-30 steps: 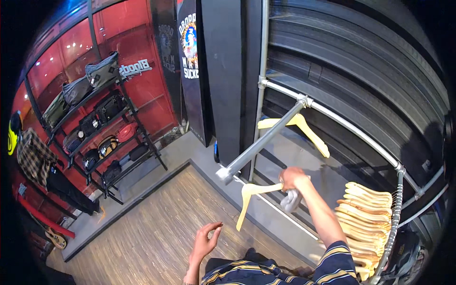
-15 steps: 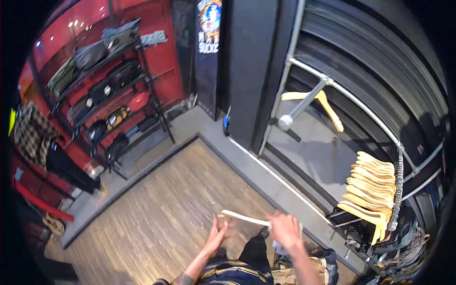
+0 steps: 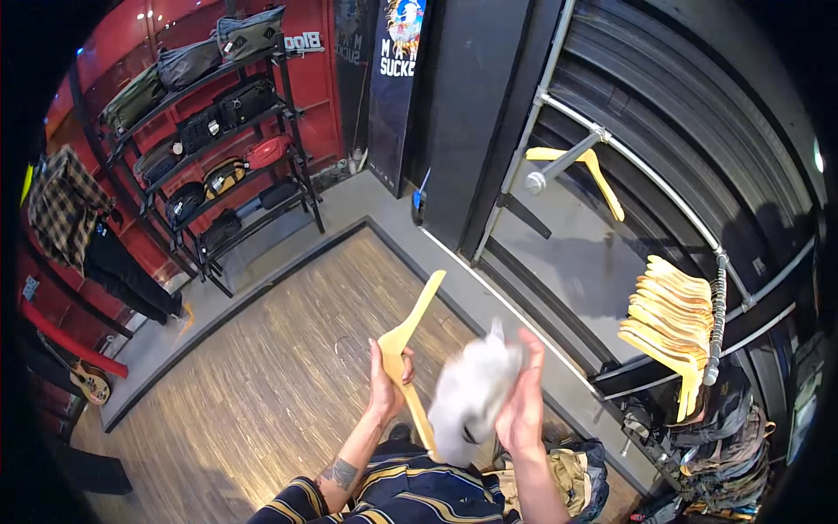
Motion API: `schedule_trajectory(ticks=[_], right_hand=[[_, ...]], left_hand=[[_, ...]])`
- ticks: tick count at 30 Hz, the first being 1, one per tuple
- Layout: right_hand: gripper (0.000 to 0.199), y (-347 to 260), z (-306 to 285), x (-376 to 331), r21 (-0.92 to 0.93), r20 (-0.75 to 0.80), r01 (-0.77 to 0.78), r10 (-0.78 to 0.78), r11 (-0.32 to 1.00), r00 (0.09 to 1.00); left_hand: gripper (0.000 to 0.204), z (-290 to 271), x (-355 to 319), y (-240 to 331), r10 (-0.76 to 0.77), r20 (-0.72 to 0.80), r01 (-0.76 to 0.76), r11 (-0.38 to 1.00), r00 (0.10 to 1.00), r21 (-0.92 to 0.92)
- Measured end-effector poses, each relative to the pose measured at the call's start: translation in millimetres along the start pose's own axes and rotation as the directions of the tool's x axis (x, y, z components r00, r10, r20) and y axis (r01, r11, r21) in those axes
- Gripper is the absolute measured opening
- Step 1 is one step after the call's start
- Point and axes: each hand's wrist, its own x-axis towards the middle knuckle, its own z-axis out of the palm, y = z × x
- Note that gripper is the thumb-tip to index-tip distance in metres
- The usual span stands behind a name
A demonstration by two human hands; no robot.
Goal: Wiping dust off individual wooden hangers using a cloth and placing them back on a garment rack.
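Note:
A pale wooden clothes hanger point(image 3: 397, 339) is in my left hand point(image 3: 384, 377), the fingers and thumb closed round its middle. It stands on a slant, one arm pointing up and away, the other down toward my striped shirt. To the right of it is a crumpled whitish bundle point(image 3: 476, 393), smeared by motion, with a small dark mark low on it; whether it is cloth or plastic I cannot tell. My right hand point(image 3: 524, 397) is beside the bundle, palm toward it and fingers stretched upward. The bundle lies against or just off these fingers.
A metal rail on the right carries a row of wooden hangers point(image 3: 668, 319); a single hanger point(image 3: 594, 170) hangs farther off. Folded clothes point(image 3: 567, 476) lie low by my right arm, and bags point(image 3: 724, 445) are piled beyond. A bag shelf point(image 3: 218, 140) stands at far left. A raised ledge point(image 3: 393, 223) borders the wooden floor.
The hanger has passed from my right hand's end into my left hand's grip and turned upright. My right hand has opened out, and the whitish bundle has come up between my hands.

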Motion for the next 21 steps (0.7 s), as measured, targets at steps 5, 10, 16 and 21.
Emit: schedule_trajectory(ticks=[5,10,16,21], right_hand=[[0.087,31.6,13.6,23.0,-0.816,0.576,0.569,-0.244,-0.105,0.780],[0.068,70.7,-20.1,46.9,-0.804,0.551,0.585,-0.237,0.109,0.800],[0.022,35.1,-55.6,91.1,-0.762,0.647,0.589,-0.347,-0.269,0.679],[0.015,55.0,-45.6,80.6,-0.661,0.724,0.745,-0.333,-0.087,0.604]], left_hand=[[0.076,60.4,-29.3,-6.3,0.003,-0.057,-0.006,0.999,0.998,-0.042],[0.066,61.0,-35.9,-15.2,0.119,-0.083,-0.100,0.974,0.989,0.205],[0.062,63.3,-62.1,39.4,0.086,-0.185,0.017,0.869,0.979,0.494],[0.051,46.2,-62.2,40.2,0.109,-0.117,-0.021,0.815,0.987,0.579]])
